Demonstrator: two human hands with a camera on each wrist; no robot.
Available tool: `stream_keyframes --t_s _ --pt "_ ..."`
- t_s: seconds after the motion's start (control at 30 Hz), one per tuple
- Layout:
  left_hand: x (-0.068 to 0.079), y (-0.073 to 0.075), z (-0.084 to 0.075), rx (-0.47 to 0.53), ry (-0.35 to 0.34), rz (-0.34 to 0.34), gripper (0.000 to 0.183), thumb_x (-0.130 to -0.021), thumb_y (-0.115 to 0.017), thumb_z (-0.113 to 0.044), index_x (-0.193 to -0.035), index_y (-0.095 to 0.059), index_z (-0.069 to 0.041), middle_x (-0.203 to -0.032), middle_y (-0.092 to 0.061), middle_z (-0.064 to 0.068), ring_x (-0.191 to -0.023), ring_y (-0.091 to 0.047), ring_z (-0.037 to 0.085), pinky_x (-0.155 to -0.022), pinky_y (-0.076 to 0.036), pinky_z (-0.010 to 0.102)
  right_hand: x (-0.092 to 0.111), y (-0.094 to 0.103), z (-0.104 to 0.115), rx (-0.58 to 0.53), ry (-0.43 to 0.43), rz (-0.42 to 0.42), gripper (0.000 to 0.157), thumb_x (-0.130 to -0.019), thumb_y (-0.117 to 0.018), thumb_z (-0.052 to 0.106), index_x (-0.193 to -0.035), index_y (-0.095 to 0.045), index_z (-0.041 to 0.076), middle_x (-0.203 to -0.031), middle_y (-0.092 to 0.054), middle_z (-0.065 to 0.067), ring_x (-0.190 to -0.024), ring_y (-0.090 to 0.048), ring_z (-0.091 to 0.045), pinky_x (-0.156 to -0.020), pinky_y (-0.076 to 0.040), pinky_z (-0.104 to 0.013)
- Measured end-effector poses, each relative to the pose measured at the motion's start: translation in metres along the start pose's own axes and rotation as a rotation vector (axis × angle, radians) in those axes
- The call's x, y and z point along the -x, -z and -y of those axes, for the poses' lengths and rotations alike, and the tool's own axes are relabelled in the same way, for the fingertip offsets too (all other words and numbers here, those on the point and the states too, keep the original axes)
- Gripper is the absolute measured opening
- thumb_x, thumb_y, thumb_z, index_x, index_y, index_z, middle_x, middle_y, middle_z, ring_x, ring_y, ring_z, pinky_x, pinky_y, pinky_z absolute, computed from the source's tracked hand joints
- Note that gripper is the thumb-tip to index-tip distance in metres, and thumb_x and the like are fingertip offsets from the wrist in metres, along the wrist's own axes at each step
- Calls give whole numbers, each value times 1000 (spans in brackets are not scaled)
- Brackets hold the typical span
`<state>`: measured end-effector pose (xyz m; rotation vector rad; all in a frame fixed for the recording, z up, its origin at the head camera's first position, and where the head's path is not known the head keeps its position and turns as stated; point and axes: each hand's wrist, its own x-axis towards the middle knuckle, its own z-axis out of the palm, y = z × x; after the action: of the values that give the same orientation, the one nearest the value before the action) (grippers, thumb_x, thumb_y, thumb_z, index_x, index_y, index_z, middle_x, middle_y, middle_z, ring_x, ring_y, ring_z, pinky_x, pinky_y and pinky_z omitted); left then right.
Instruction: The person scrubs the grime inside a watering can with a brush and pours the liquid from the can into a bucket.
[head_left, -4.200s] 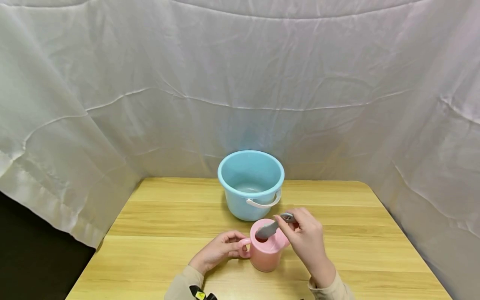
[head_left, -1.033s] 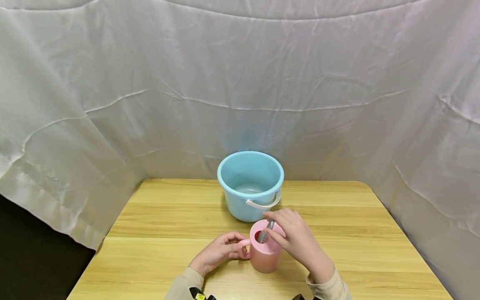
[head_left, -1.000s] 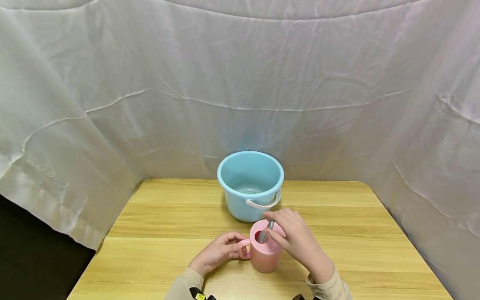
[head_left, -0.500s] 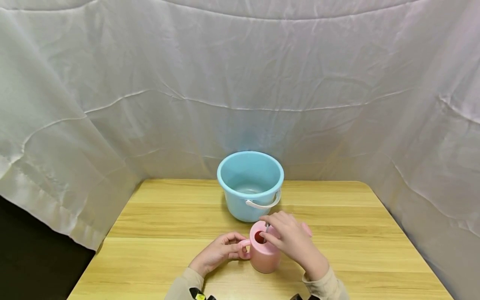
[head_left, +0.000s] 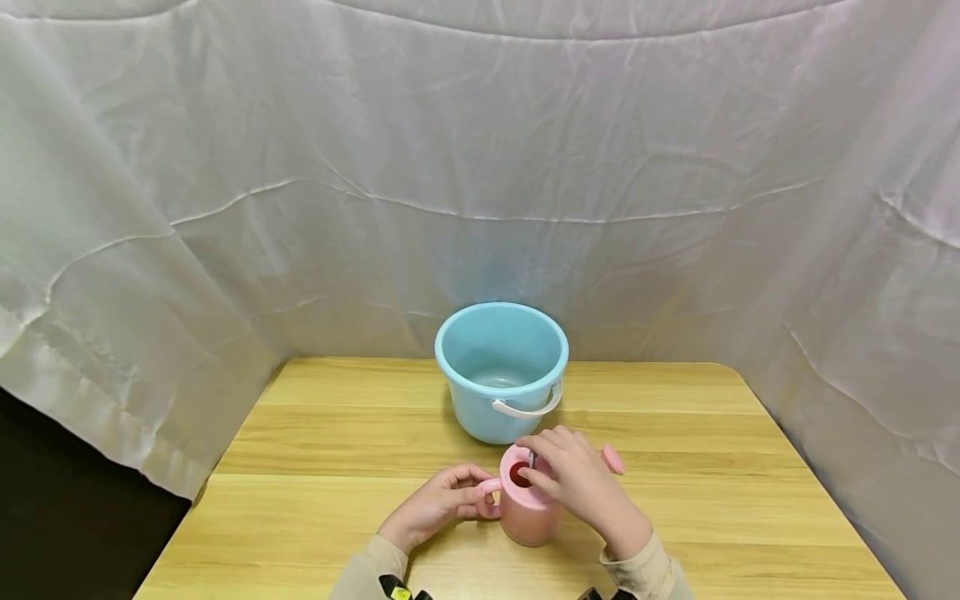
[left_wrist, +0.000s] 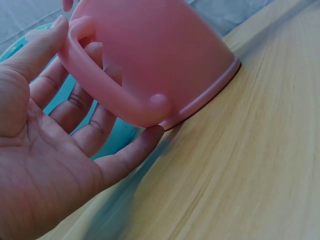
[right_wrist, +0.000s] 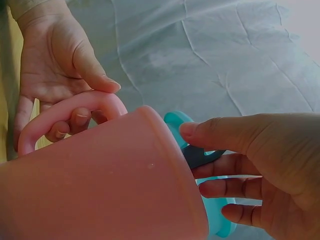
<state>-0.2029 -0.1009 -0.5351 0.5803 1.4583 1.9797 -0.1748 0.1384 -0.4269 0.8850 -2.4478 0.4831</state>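
Note:
A pink watering can [head_left: 529, 521] stands upright on the table, with a round opening in its top and its spout end [head_left: 612, 459] showing beyond my right hand. My left hand [head_left: 441, 502] holds the can's handle [left_wrist: 102, 82], thumb on its upper part and fingers through the loop. Over the opening, my right hand [head_left: 573, 477] pinches a grey flat-bladed tool [right_wrist: 197, 157] by its holed end between thumb and index finger. The tool's blade is down inside the can and hidden, while the other fingers of that hand are loosely bent beside the can's top.
A light blue bucket [head_left: 501, 408] with a white handle [head_left: 528, 410] stands just behind the watering can. The wooden table [head_left: 337, 433] is bordered at the back and sides by a grey-white curtain [head_left: 480, 167].
My right hand has shifted left and lower, and the grey tool has gone from slanting out of the opening to deep inside the can. My left hand keeps its hold on the handle.

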Motion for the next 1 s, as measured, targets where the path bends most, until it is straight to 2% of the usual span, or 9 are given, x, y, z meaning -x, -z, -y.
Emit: stream_keyframes --t_s 0.3,0.47,0.57,0.77,1.0 --pt "-1 1 2 3 4 -4 16 -98 -57 -14 -113 -61 -12 -94 -69 0 -96 -70 20 -100 -52 47 1 6 2 0 -10 31 29 -79 -79 27 -104 -70 15 -88 -65 7 -84 -53 -9 -74 -44 -31" --pt "0 1 2 3 0 0 16 -98 -56 -13 -113 -61 -11 -96 -69 1 -96 -70 20 -100 -52 48 2 13 6 -9 -49 26 31 -80 -77 27 -107 -70 15 -92 -66 5 -88 -55 -9 -77 -46 -32" --pt "0 1 2 3 2 0 16 -98 -56 -13 -114 -61 -11 -98 -68 2 -96 -70 20 -100 -52 48 2 19 7 -9 -36 -19 33 -81 -77 27 -110 -69 15 -95 -68 5 -89 -56 -10 -77 -48 -31" --pt "0 1 0 6 4 -2 16 -98 -56 -15 -113 -62 -12 -98 -69 1 -96 -70 19 -100 -52 48 1 24 5 -10 41 -141 36 -79 -77 24 -111 -68 14 -95 -69 4 -89 -58 -12 -74 -51 -31" --pt "1 0 -1 9 2 5 16 -99 -56 -14 -113 -61 -12 -98 -69 1 -97 -70 19 -100 -52 48 2 26 6 -24 30 -128 33 -80 -77 25 -111 -68 17 -96 -69 5 -91 -59 -10 -76 -51 -31"
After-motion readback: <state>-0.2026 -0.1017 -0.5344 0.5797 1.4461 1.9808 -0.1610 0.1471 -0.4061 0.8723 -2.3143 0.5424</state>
